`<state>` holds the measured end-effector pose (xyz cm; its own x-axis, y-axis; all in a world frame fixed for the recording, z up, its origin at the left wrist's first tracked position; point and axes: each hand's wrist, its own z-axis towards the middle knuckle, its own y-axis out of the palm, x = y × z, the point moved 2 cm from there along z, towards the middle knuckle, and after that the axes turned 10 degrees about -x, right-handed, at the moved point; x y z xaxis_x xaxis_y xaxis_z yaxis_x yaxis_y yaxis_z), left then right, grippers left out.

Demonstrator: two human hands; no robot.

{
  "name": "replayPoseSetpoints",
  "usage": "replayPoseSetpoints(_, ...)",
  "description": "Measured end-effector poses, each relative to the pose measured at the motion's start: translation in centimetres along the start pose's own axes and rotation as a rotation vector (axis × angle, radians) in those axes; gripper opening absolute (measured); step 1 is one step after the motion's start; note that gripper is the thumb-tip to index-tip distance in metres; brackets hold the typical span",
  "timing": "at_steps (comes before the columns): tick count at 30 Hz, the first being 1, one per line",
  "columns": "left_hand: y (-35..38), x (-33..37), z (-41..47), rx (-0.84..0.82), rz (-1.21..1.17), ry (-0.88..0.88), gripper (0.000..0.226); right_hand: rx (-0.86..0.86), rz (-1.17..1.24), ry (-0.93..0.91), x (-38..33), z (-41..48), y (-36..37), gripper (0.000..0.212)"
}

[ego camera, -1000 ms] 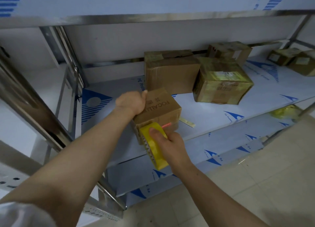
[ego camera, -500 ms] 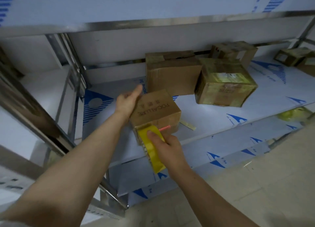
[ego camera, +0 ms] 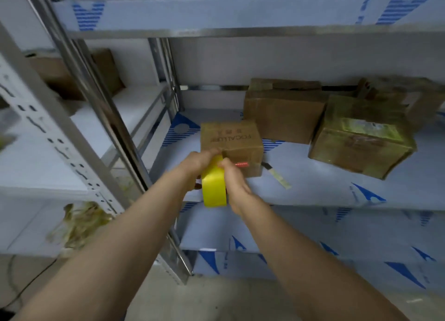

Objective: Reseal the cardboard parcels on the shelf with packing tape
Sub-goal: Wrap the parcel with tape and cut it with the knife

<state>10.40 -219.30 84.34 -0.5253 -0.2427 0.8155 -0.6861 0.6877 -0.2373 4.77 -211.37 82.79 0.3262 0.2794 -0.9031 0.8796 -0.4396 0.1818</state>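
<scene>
Left bay: a brown carton [ego camera: 72, 75] sits far back on the neighbouring shelf. Lower down lies a crumpled wad of used tape [ego camera: 79, 222]. Neither shows readable print.
Left grip [ego camera: 202, 160]: the fingers are curled over the top rim of the tape roll, at the small parcel's near edge. Whether they also pinch a loose tape end I cannot tell.
Tape roll [ego camera: 214, 192]: yellow, held on edge between both hands, its top against the small parcel's near face. It is probably light and rigid, with a slick outer face. It is best held by the flat sides or through the core, so it can turn.
Right grip [ego camera: 237, 185]: closed round the roll's right side, thumb on top.
Small parcel [ego camera: 231, 140]: near the front left of the middle shelf [ego camera: 313, 190], apart from the others. It is likely light and apt to slide on the glossy film, so it wants steadying from above. The board looks stiff.
Writing: "FOCALLURE" reads upside down on the small parcel's top. The characters beyond it are blurred. A red mark [ego camera: 241, 164] on the near face is unreadable.
Loose strip [ego camera: 279, 179]: a scrap of tape lying on the shelf just right of the small parcel.
Plain parcel [ego camera: 284, 113]: larger and farther back, with no legible print.
Taped parcel [ego camera: 361, 145]: at the right, wrapped in yellowish tape that looks slippery. Its pale top label is unreadable.
Shelf film: blue triangle logos, with lettering too small to read.
</scene>
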Motion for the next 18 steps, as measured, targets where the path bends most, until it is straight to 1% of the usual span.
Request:
replayPoseSetpoints(1, 0.0, -0.4, -0.7, -0.024, 0.0, -0.029, 0.049, -0.038, -0.057, 0.013, -0.1, 0.1, -0.1, 0.024)
replayPoseSetpoints(3, 0.1, -0.7, -2.2, -0.046, -0.064, -0.044, 0.04, -0.114, -0.268, 0.039, -0.6, -0.1, -0.3, 0.037)
replayPoseSetpoints(4, 0.2, -0.7, -2.8, -0.052, -0.133, -0.033, 0.037, -0.129, -0.381, 0.03, -0.8, -0.3, -0.7, 0.04)
replayPoseSetpoints(5, 0.4, -0.6, -3.0, -0.041, -0.188, -0.004, 0.035, -0.109, -0.459, -0.008, -0.9, -0.6, -1.4, 0.04)
replayPoseSetpoints(6, 0.6, -0.5, -3.3, -0.026, -0.212, 0.019, 0.035, -0.052, -0.489, -0.06, -0.9, -0.7, -2.5, 0.039)
replayPoseSetpoints(8, 1.4, -0.3, -3.4, 0.033, -0.184, 0.02, 0.036, 0.104, -0.432, -0.171, -0.7, -1.2, -5.2, 0.042)
replayPoseSetpoints(10, 1.9, -0.1, -3.0, 0.081, -0.182, 0.017, 0.039, 0.241, -0.413, -0.19, -0.1, -0.9, -7.9, 0.037)
replayPoseSetpoints(12, 2.1, 0.1, -2.8, 0.13, -0.203, 0.029, 0.04, 0.42, -0.555, -0.167, 0.8, -0.1, -10.8, 0.026)
replayPoseSetpoints(13, 2.0, 0.2, -2.6, 0.148, -0.195, 0.029, 0.04, 0.48, -0.661, -0.166, 1.2, 0.5, -12.2, 0.026)
replayPoseSetpoints(14, 1.9, 0.2, -2.3, 0.165, -0.184, 0.028, 0.039, 0.479, -0.794, -0.147, 1.6, 1.0, -13.4, 0.031)
replayPoseSetpoints(16, 1.8, 0.6, -2.1, 0.155, -0.177, 0.035, 0.029, 0.355, -1.086, -0.07, 2.4, 1.9, -15.4, 0.04)
replayPoseSetpoints(18, 1.6, 0.9, -1.9, 0.123, -0.181, 0.04, 0.022, 0.247, -1.308, 0.003, 3.0, 2.1, -16.7, 0.039)
